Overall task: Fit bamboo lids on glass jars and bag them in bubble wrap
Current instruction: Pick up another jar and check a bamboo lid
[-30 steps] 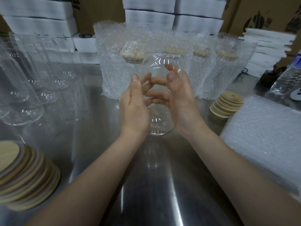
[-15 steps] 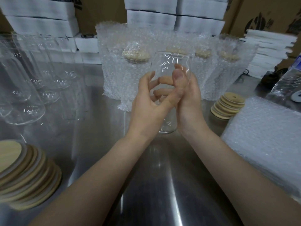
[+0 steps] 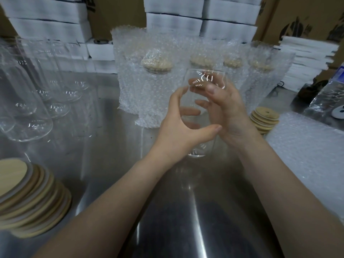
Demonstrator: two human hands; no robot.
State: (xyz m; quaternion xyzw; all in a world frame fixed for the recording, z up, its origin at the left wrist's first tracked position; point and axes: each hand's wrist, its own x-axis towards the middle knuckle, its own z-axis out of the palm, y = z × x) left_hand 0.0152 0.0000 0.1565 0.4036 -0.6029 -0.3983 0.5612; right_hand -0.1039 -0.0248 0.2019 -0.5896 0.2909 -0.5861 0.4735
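Note:
A clear glass jar with no lid is held upright just above the steel table, between both my hands. My left hand wraps its fingers and thumb round the jar's lower left side. My right hand grips the right side, thumb up near the rim. Behind the jar stand several lidded jars in bubble wrap bags. A stack of bamboo lids lies at the near left. Another, smaller stack of bamboo lids sits to the right.
Several bare glass jars lie on their sides at the left. A pile of flat bubble wrap bags covers the right of the steel table. White boxes and cardboard cartons are stacked along the back.
The jar has tilted and shifted slightly right in my hands. My left hand has slid lower round the jar, its thumb now spread under it; my right thumb has moved up to the rim.

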